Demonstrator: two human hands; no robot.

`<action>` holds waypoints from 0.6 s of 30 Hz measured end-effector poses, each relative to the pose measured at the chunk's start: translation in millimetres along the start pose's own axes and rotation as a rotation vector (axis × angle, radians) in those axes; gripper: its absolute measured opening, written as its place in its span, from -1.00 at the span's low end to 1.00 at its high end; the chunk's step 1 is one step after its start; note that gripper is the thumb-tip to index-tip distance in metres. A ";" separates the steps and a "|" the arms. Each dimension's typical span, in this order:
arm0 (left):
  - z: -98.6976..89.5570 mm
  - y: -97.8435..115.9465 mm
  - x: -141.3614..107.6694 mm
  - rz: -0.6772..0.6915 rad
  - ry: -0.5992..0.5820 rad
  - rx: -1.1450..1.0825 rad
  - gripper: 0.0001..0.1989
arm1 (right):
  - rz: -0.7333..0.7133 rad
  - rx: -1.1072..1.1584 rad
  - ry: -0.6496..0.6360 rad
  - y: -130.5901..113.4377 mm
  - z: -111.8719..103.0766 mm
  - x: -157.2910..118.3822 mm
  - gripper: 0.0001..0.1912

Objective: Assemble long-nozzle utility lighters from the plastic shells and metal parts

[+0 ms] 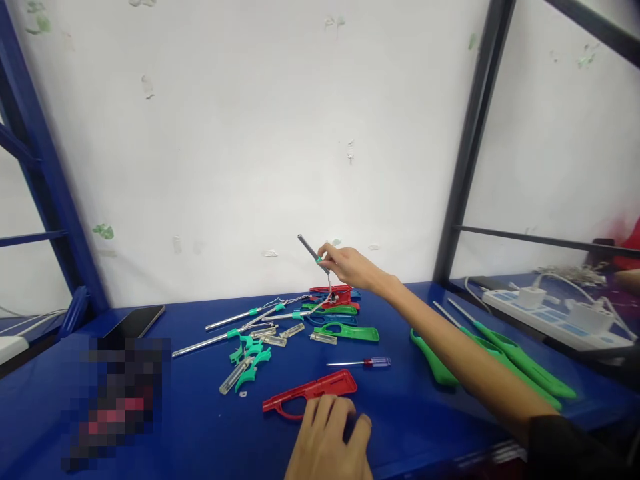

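My right hand (347,265) pinches a metal lighter tube (309,247) with a green collar, raised above the back of the table and tilted up to the left. A thin wire (330,285) hangs from its lower end. My left hand (327,437) is at the front edge, fingers bent and apart, fingertips at the near side of a red lighter shell (325,385); whether they touch it I cannot tell. Beyond lies a screwdriver (377,362) with a clear purple handle. Several more metal tubes (200,344), green triggers (247,377) and clear fuel tanks (235,377) lie to the left.
Several coloured shells, including a green shell (355,333), lie behind the screwdriver. Whole green lighters (520,357) rest on the right, under my forearm. A phone (135,321) is at the left, and a white power strip (565,319) beyond the right frame post (470,147).
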State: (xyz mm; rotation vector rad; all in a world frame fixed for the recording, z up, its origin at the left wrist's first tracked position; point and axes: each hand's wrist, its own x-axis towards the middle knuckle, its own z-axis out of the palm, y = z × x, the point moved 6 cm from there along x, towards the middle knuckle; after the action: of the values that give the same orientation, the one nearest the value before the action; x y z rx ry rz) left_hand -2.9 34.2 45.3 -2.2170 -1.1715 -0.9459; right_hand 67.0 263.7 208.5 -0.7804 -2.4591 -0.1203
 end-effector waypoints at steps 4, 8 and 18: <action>-16.8 -26.3 46.5 -0.135 -0.093 -0.015 -0.72 | 0.016 0.017 -0.038 1.8 5.4 -3.2 -0.64; -4.0 -74.3 110.0 -0.321 -0.239 0.036 -0.87 | 0.022 0.038 -0.073 0.4 9.9 -6.2 -0.65; 91.7 -152.7 150.2 -0.488 -0.508 -0.300 -0.63 | 0.041 0.142 -0.088 7.2 9.1 -9.4 -0.64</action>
State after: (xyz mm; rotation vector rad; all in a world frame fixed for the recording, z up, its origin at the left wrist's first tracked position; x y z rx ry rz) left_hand -38.3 255.5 108.8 -2.5544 -1.9822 -0.7877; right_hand 73.0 267.1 195.3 -0.7882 -2.5005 0.1053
